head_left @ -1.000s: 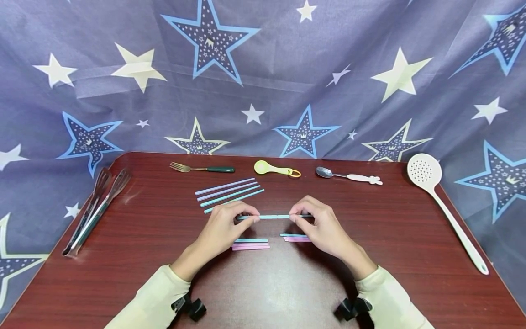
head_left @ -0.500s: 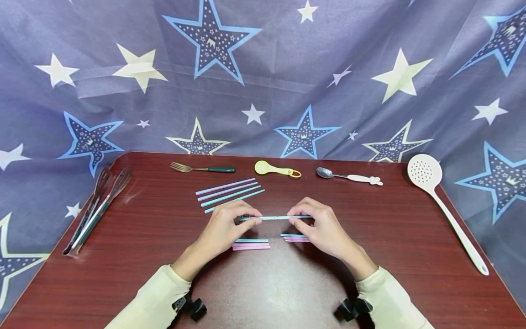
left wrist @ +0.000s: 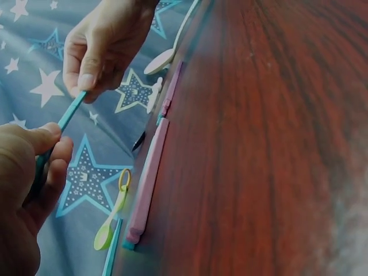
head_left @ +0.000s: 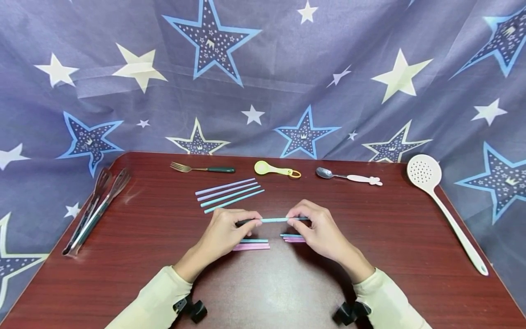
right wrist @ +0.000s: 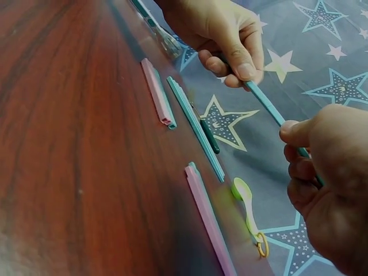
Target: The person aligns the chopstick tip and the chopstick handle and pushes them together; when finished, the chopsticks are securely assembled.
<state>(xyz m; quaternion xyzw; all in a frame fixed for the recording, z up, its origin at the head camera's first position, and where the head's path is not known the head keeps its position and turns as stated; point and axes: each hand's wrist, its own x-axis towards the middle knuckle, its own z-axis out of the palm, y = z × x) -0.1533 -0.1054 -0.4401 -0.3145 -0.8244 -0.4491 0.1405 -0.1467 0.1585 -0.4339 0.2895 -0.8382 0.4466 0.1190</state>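
A teal drinking straw (head_left: 274, 220) stretches level between my two hands above the table. My left hand (head_left: 230, 230) pinches its left part between thumb and forefinger. On the other side my right hand (head_left: 320, 228) pinches the right part the same way, leaving a short stretch of straw bare between the fingertips. Just below the hands lie two small bundles of short pink and teal straw pieces, the left bundle (head_left: 255, 246) and the right bundle (head_left: 293, 239), each partly covered by a hand. Beyond my left hand, several longer purple and teal straws (head_left: 230, 196) lie side by side.
Along the back of the dark red table (head_left: 271, 288) lie a fork (head_left: 205, 169), a yellow measuring spoon (head_left: 273, 169) and a white-handled spoon (head_left: 349, 177). Tongs (head_left: 96, 212) rest at the left edge, a white slotted skimmer (head_left: 448, 214) at the right. A star-patterned cloth hangs behind.
Both hands have come slightly toward me with the straw, still pinching it. More of the nearest long straw shows behind my left hand. The other things stay put.
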